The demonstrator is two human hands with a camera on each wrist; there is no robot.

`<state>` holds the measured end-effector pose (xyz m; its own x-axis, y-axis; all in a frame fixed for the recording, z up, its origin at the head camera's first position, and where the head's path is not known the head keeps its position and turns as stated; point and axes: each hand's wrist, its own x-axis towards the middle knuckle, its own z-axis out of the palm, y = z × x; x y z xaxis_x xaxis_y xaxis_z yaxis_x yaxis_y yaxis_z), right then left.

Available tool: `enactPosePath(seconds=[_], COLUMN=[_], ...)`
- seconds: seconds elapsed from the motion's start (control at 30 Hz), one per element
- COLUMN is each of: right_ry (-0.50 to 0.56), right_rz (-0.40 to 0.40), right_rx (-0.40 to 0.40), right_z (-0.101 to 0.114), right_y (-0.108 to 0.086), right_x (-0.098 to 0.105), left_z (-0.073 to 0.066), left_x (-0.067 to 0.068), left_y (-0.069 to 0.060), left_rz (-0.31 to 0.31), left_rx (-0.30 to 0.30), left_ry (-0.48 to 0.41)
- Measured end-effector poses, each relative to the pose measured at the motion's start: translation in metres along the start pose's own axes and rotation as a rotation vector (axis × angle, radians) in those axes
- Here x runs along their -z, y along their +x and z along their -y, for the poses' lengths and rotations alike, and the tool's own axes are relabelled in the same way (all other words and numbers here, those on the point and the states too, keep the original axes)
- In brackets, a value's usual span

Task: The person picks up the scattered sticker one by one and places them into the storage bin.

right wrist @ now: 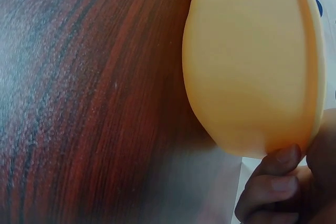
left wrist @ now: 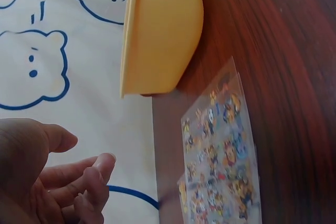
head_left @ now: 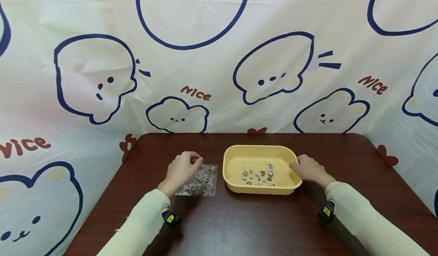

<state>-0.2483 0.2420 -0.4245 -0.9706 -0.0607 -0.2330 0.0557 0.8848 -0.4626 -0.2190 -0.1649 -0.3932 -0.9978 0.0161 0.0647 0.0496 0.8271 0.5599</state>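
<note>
Yellow, the tub (head_left: 258, 190) is sitting just left of our right hand (head_left: 310, 169), which is gripping its rim with the thumb over the edge and fingers curling outside, while small printed pictures (head_left: 262, 173) are showing on the tub's floor. Our left hand (head_left: 183, 170) is holding nothing, its loosely bent fingers leaving a narrow gap to the thumb, and clear patterned sheets (head_left: 205, 184) are lying on the table (head_left: 256, 225) below it.
</note>
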Motion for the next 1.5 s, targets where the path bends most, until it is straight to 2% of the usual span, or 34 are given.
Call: enactPosePath(seconds=[0.2, 0.43, 0.73, 0.9, 1.23, 1.5], right_ry=[-0.003, -0.006, -0.007, -0.003, -0.002, -0.001], right_rz=[0.001, 0.010, 0.018, 0.037, 0.031, 0.027], right_rx=[-0.013, -0.030, -0.041, -0.046, -0.043, -0.035], right_z=[0.000, 0.000, 0.000, -0.001, -0.002, -0.003], right_y=[0.000, 0.001, 0.002, 0.003, 0.003, 0.004], right_x=[-0.001, -0.001, -0.001, 0.000, 0.001, 0.000], left_z=[0.010, 0.018, 0.031, 0.038, 0.055, 0.065], left_x=[0.002, 0.005, 0.007, 0.008, 0.009, 0.007], left_y=[0.001, 0.003, 0.004, 0.006, 0.010, 0.010], left_rz=[0.018, 0.005, 0.023, 0.034, 0.050, 0.088], left_rx=[0.025, 0.031, 0.059, 0.054, 0.056, 0.077], left_ry=[-0.028, 0.016, -0.003, -0.002, 0.055, 0.152])
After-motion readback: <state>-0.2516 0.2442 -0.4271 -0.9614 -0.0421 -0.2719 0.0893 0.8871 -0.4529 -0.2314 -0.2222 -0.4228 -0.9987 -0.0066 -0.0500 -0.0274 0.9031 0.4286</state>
